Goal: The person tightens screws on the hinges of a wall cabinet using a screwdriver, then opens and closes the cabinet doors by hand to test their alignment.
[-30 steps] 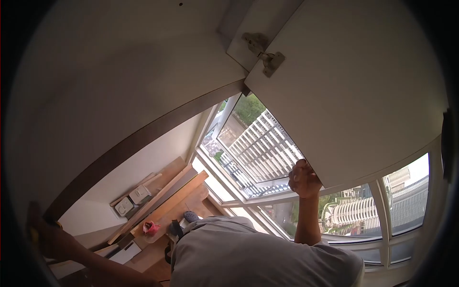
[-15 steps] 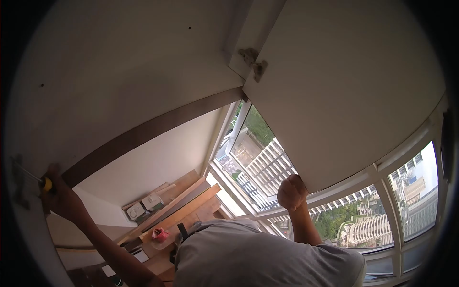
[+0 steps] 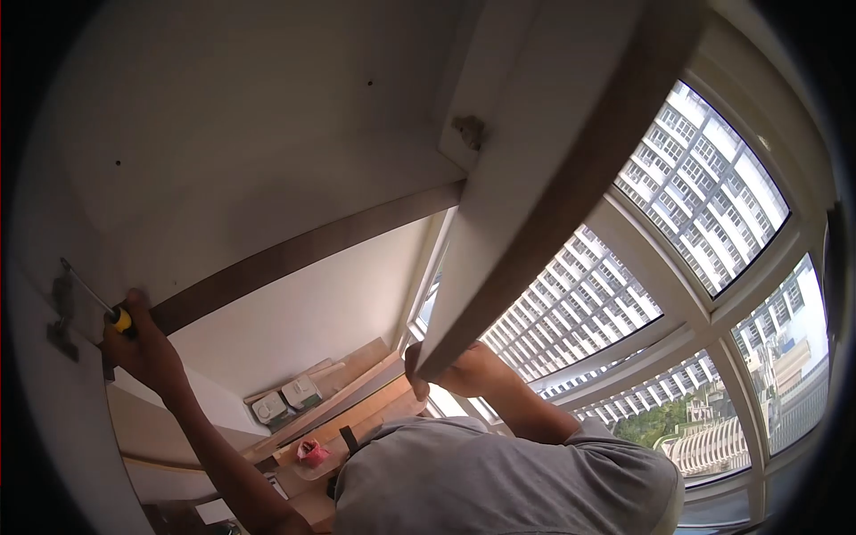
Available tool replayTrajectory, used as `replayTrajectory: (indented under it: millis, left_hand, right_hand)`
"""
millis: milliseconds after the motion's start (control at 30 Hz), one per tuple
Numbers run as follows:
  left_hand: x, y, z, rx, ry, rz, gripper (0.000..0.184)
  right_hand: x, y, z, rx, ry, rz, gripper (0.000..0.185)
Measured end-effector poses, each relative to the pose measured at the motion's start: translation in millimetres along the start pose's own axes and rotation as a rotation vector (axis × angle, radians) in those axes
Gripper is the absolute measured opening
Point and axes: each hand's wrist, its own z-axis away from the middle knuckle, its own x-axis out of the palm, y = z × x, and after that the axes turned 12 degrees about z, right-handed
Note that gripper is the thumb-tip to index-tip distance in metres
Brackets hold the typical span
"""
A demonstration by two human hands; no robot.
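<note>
My left hand point(image 3: 147, 357) is closed around the yellow and black handle of a screwdriver point(image 3: 120, 319). Its thin shaft points up and left, with the tip close to a metal hinge point(image 3: 62, 312) on the left side panel; I cannot tell if they touch. My right hand point(image 3: 456, 367) grips the lower corner of a white cabinet door point(image 3: 526, 152), which stands nearly edge-on and shows its brown edge. Another hinge point(image 3: 467, 132) sits at the door's far side, partly in shadow.
The cabinet's brown bottom edge point(image 3: 312, 241) runs between my hands. Below lie wooden boards point(image 3: 370, 406), pale boxed fittings point(image 3: 285, 401) and a red item point(image 3: 312, 453). Framed windows point(image 3: 713, 312) on the right face a tall building.
My right hand has swung the door leftward, from broadside to nearly edge-on, uncovering more window. My left hand still holds the screwdriver by the left hinge; the view has shifted slightly.
</note>
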Motion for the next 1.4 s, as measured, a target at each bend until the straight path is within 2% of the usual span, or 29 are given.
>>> replayTrajectory:
  millis: [100,200,300,367,433,500,567,600,667,733,767,800,833,900,933,1000,1067,1133,1167,1200,1233,1267,1333,1400]
  left_hand:
    - [-1,1,-2,-0.018,-0.026,-0.017,0.059]
    - [-10,13,4,-0.03,-0.064,0.141,0.056]
    - [-28,37,27,-0.135,-0.102,0.215,0.054]
    - [-33,42,49,-0.052,-0.016,0.483,0.046]
    - [-48,49,70,-0.032,-0.162,0.524,0.035]
    - [-55,88,100,-0.026,-0.428,0.615,0.028]
    - [-60,104,132,-0.091,-0.597,0.717,0.031]
    - [-63,110,145,-0.112,-0.669,0.673,0.036]
    - [-62,116,167,-0.203,-0.822,0.756,0.032]
    - [-57,117,181,-0.268,-0.948,0.688,0.033]
    - [-53,117,184,-0.261,-0.995,0.583,0.033]
    - [-49,112,188,-0.211,-1.032,0.532,0.027]
    - [-47,116,191,-0.283,-1.056,0.468,0.022]
    - [-44,117,195,-0.384,-1.133,0.307,0.016]
    - [-39,119,201,-0.341,-1.148,0.238,0.021]
    - [-23,134,209,-0.248,-1.256,0.117,0.021]
    - [-10,142,215,-0.258,-1.305,0.106,0.027]
    - [0,143,218,-0.265,-1.347,0.103,0.033]
    - [5,141,218,-0.122,-1.383,0.07,0.037]
    - [10,142,217,0.023,-1.417,0.038,0.04]
    - [13,148,212,0.3,-1.35,0.019,0.046]
    - [11,148,208,0.29,-1.26,0.024,0.04]
    - [-7,142,184,0.261,-1.095,0.164,0.032]
    - [-23,133,162,0.368,-0.749,0.213,0.031]
  right_hand:
    - [7,15,-31,0.018,0.048,0.083,0.051]
    - [16,19,-55,0.017,0.108,0.11,0.053]
    - [18,32,-73,0.046,0.179,0.156,0.058]
    - [14,40,-80,0.022,0.176,0.192,0.059]
    - [14,38,-87,-0.009,0.166,0.26,0.062]
    - [15,37,-92,-0.019,0.172,0.274,0.063]
    - [20,36,-100,-0.023,0.177,0.286,0.064]
    - [25,33,-105,-0.024,0.19,0.294,0.065]
    - [27,34,-105,-0.023,0.209,0.275,0.066]
    - [23,33,-107,0.143,0.102,0.205,0.069]
    - [21,30,-101,0.127,0.103,0.188,0.069]
    - [15,24,-86,0.122,0.013,0.228,0.069]
    - [10,17,-71,0.116,-0.074,0.269,0.07]
    - [10,7,-42,-0.097,-0.15,0.311,0.065]
    - [13,6,-32,-0.244,-0.159,0.325,0.06]
    - [17,0,-22,-0.296,-0.202,0.422,0.058]
    - [16,0,-10,-0.342,-0.248,0.524,0.055]
    - [15,2,-1,-0.089,-0.181,0.2,0.051]
    - [13,4,-2,-0.3,-0.025,0.351,0.045]
    - [7,0,3,-0.306,0.071,0.29,0.043]
    - [-3,-9,9,-0.31,0.168,0.228,0.042]
    - [-13,-23,11,-0.471,0.317,0.186,0.044]
    - [-54,-58,34,-0.492,0.616,0.291,0.042]
    - [-82,-108,68,-0.467,0.908,0.614,0.037]
